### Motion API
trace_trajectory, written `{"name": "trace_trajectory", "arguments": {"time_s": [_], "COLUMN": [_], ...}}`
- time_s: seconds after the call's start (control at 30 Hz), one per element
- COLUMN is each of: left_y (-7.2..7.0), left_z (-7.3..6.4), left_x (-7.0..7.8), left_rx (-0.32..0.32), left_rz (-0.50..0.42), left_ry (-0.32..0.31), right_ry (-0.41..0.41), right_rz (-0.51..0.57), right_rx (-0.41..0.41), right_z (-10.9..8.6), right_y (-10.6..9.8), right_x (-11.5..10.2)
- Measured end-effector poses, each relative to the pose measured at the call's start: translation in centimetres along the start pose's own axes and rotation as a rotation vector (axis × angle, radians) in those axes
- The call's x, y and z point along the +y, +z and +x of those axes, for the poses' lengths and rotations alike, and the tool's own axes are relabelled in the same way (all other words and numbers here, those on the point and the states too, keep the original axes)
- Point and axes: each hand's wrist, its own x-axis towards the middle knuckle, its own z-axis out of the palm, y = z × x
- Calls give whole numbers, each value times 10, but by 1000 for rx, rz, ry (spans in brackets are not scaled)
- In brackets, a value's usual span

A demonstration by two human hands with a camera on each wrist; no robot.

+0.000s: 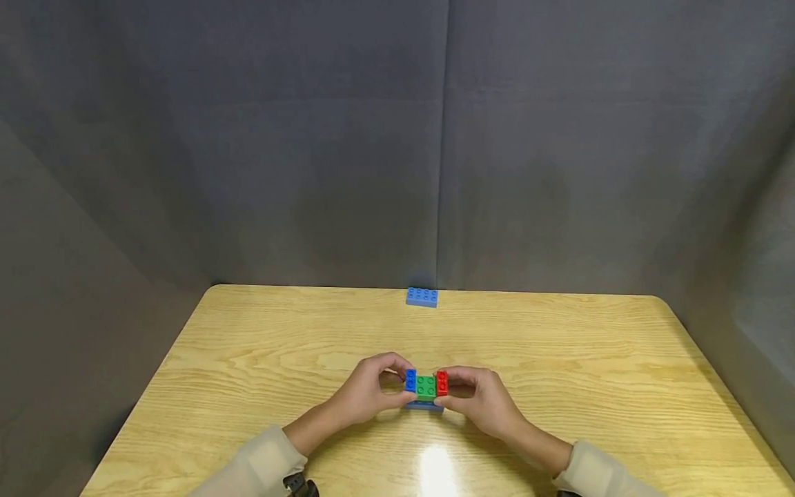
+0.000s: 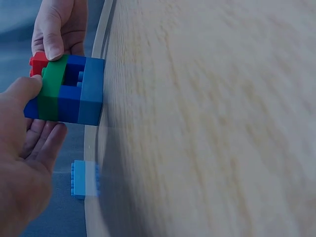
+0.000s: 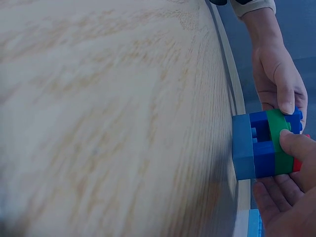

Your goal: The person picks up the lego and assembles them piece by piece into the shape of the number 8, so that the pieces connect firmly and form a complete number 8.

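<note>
Near the front middle of the table, both hands hold one stack of toy building bricks. Its base is a light blue brick [image 2: 92, 94]; dark blue bricks [image 2: 69, 104] rise from that with a gap between them. A long green brick [image 1: 426, 388] bridges them, topped by a small blue brick [image 1: 410, 379] at the left end and a small red brick [image 1: 442, 382] at the right. My left hand [image 1: 363, 393] pinches the left end, thumb in front, fingers behind. The right hand [image 1: 489, 404] grips the right end likewise. Fingertips behind the stack are partly hidden.
Another light blue brick [image 1: 421, 297] lies by itself at the table's far edge, studs up. The wood-grain table [image 1: 279, 345] is bordered by a dark grey curtain [image 1: 323, 172] behind and at both sides.
</note>
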Motion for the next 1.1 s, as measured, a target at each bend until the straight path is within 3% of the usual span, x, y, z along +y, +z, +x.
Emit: {"name": "trace_trajectory", "arguments": {"time_s": [0.13, 0.5, 0.97, 1.1], "left_y": [0, -1, -1, 0], "left_z": [-1, -1, 0, 0], "left_x": [3, -3, -9, -10], "left_rx": [10, -3, -32, -33], "left_rz": [-19, -66, -88, -96], "left_ry": [-19, -3, -15, -20], "right_ry": [1, -2, -51, -65], "right_rz": [1, 20, 54, 44], "right_rx": [-9, -16, -118, -105], "right_z": [-1, 3, 9, 12], "right_y": [0, -2, -15, -22], "right_x": [-9, 19, 22, 20]}}
